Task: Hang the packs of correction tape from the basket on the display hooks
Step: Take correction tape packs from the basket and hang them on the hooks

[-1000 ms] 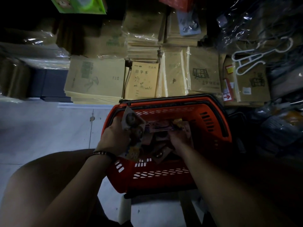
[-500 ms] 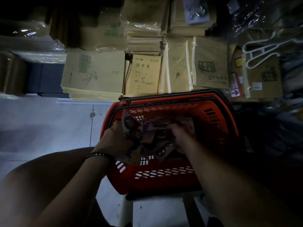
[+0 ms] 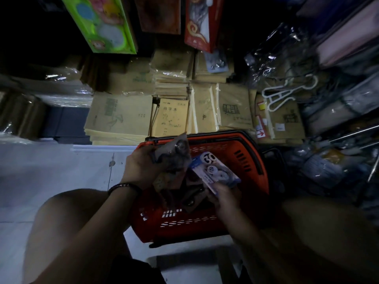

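A red plastic basket (image 3: 242, 160) stands in front of me with several dark packs (image 3: 190, 199) lying inside. My left hand (image 3: 141, 167), with a beaded bracelet on its wrist, grips a small stack of correction tape packs (image 3: 174, 154) above the basket's left rim. My right hand (image 3: 223, 195) holds a blue and white correction tape pack (image 3: 213, 173) marked "30" by its lower end, lifted over the basket's middle. No display hooks show in the dim view.
Stacks of tan exercise books (image 3: 170, 117) lie just beyond the basket. A green box (image 3: 102, 21) and a red pack (image 3: 202, 23) hang above. Plastic-wrapped goods and white hangers (image 3: 287, 93) crowd the right. Pale floor (image 3: 51, 171) lies to the left.
My right hand has come up out of the basket holding the blue and white pack. My left hand has risen a little with its stack.
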Tool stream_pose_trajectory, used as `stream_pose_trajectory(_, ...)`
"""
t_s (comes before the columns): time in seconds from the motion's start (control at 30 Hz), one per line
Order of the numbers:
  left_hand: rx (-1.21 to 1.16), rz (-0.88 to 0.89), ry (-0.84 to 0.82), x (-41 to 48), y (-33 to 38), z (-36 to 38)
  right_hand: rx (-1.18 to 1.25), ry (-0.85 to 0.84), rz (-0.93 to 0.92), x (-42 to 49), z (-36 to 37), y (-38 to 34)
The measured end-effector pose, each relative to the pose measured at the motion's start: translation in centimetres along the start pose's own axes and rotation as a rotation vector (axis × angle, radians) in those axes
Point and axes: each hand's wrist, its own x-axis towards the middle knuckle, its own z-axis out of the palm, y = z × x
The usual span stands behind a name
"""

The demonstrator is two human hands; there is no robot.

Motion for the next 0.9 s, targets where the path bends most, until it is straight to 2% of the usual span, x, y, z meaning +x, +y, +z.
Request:
stream_pose_trajectory(0.13,-0.381,-0.105,0.088,-1.9,1.2,-1.1,0.214,-0.085,-0.069,-3.2,-0.4,-1.7)
stream_pose_trajectory(0.23,-0.716,-0.198,0.069,-3.5,2.0,-1.8,0.277,-0.182,-0.103,-5.2,-0.8,-2.8)
stream_pose_trajectory(0.33,-0.879,-0.220,0.050,-4.9,2.9,-3.0,0.311,-0.218,-0.192,-7.1,-1.3,-4.1)
stream_pose_trajectory(0.57,-0.830,0.002,0.029,-7.3,6.7,-6.3,0.287,-0.314,-0.343,-11.6,-1.8,-9.1)
stream_pose_trajectory(0.73,-0.811,0.160,-0.151,-9.1,9.9,-8.8,0.188,-0.441,-0.505,-15.9,-0.5,-12.5)
stream_pose_trajectory(0.83,-0.778,0.199,-0.121,-9.9,12.3,-10.0,0.131,-0.534,-0.586,-18.4,0.4,-14.0)
stream_pose_trajectory(0.9,-0.751,0.221,-0.067,-10.6,13.9,-10.8,0.153,-0.534,-0.583,-19.8,0.7,-15.2)
